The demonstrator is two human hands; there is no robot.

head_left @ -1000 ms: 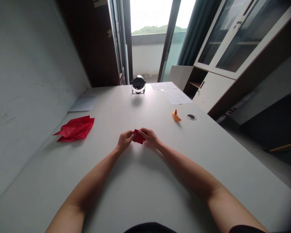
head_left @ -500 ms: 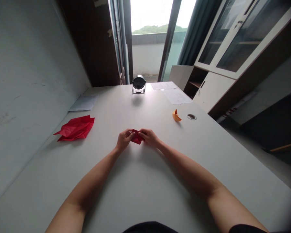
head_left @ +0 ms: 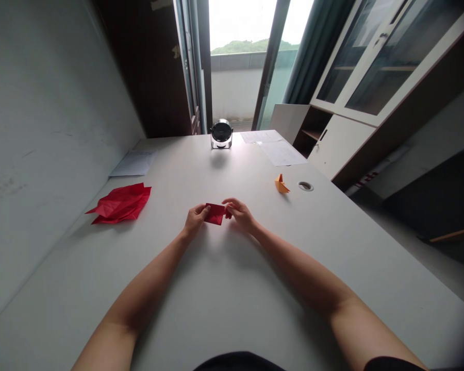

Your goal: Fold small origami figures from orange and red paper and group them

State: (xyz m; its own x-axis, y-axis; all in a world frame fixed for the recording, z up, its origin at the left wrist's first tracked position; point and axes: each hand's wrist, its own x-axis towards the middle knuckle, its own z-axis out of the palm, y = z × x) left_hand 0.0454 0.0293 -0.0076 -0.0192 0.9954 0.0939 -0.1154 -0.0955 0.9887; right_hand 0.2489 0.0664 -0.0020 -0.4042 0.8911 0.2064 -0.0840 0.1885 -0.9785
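A small folded piece of red paper (head_left: 215, 214) is held a little above the table, its flat face with diagonal crease lines towards me. My left hand (head_left: 196, 217) pinches its left edge, thumb on the front. Close by its right edge is my right hand (head_left: 238, 212), fingers apart and curved; whether a fingertip touches the paper is hard to tell. Over to the left lies a larger red folded paper (head_left: 121, 204) with pointed ends. A small orange origami figure (head_left: 281, 184) stands on the right.
The white table (head_left: 224, 288) meets a wall on the left. At the far edge stands a round black device on a metal stand (head_left: 221, 134). Paper sheets lie at back left (head_left: 133, 163) and back right (head_left: 281, 153). A cable hole (head_left: 305, 186) sits near the right edge.
My right hand has loosened from the red paper and its fingers have spread. More of the paper's face shows now, turned flatter towards me. My left hand keeps its pinch.
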